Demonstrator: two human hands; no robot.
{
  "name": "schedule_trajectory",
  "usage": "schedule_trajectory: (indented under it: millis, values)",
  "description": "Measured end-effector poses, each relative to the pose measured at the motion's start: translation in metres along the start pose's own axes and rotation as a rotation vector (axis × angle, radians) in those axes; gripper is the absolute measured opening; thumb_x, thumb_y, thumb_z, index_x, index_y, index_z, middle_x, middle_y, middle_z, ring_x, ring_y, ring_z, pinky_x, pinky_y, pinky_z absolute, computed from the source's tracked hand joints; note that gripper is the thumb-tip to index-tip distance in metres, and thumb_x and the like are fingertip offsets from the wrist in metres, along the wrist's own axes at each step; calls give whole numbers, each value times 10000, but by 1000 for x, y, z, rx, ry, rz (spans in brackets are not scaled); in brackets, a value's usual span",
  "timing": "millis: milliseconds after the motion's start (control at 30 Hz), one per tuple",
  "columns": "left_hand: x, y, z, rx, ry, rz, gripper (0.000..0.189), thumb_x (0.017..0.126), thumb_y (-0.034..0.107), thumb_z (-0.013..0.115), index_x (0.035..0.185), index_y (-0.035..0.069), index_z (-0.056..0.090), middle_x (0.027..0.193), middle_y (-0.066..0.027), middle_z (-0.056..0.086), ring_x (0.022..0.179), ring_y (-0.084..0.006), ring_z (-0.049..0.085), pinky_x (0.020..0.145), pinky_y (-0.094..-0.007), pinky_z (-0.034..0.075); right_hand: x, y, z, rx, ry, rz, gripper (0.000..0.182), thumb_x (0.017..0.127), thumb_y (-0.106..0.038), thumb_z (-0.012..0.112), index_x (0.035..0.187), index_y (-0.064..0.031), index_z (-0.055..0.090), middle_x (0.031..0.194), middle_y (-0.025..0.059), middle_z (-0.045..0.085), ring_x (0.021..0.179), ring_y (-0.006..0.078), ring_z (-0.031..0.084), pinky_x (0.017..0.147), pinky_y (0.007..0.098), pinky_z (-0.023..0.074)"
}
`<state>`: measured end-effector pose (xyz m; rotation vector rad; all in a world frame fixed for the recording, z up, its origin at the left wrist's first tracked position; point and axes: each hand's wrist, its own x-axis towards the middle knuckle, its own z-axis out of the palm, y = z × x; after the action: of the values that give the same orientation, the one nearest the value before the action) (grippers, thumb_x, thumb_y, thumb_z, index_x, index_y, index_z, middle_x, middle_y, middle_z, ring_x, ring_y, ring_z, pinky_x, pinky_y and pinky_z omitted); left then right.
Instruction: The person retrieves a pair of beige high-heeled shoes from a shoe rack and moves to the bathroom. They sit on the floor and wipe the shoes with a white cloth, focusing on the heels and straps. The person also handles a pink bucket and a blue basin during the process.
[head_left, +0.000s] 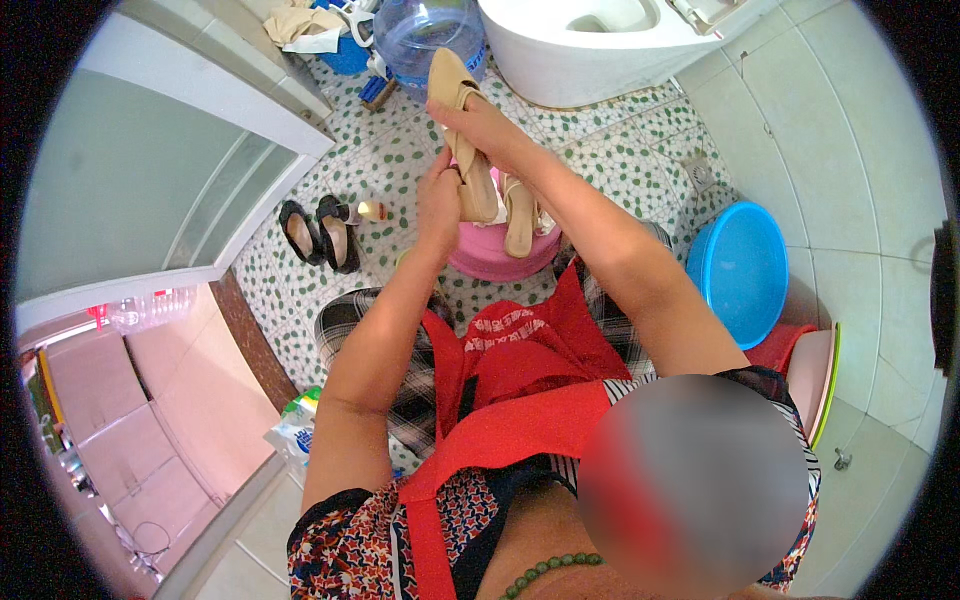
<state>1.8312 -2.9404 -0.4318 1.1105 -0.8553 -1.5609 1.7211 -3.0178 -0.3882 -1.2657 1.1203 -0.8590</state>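
Observation:
Both my hands hold one beige pointed-toe slip-on shoe (450, 82), its toe pointing away from me and its heel end over a pink round stool or basin. My right hand (484, 129) grips it around the front and middle. The fingers of my left hand (440, 199) are closed on its side near the heel. The matching beige shoe (519, 225) lies on the pink round stool or basin (502, 262), with white crumpled material beside it. A small bottle (371, 211) is on the floor left of my left hand, next to a pair of black flat shoes (339, 238).
Ahead are a large clear water jug (431, 37), a blue brush (376, 91), a blue bin (346, 56) and a white toilet (577, 60). A blue basin (742, 274) leans at the right wall. The frosted door (135, 172) stands at the left.

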Motion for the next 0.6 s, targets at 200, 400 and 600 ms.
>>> schedule_trajectory:
  millis: [200, 400, 600]
  values:
    - [-9, 17, 3, -5, 81, -25, 468, 784, 71, 362, 1223, -31, 490, 1071, -104, 573, 872, -152, 558, 782, -232, 425, -25, -11, 13, -146, 3, -86, 661, 774, -524, 593, 1112, 36, 494, 994, 116, 568, 892, 184, 537, 719, 338, 452]
    - [-11, 8, 11, 273, 76, 135, 508, 791, 78, 356, 1282, -29, 432, 1130, -125, 558, 926, -175, 550, 825, -241, 413, -6, -18, 15, 462, 188, 267, 519, 815, -517, 552, 1001, -34, 520, 859, 49, 530, 735, 156, 501, 606, 303, 427]
    - [-8, 16, 6, 209, 135, 151, 481, 802, 76, 354, 1261, -12, 468, 1102, -100, 568, 923, -147, 540, 822, -234, 413, -6, -12, 12, 218, 35, 121, 513, 816, -489, 568, 1014, -17, 539, 886, 75, 564, 738, 192, 541, 616, 329, 456]
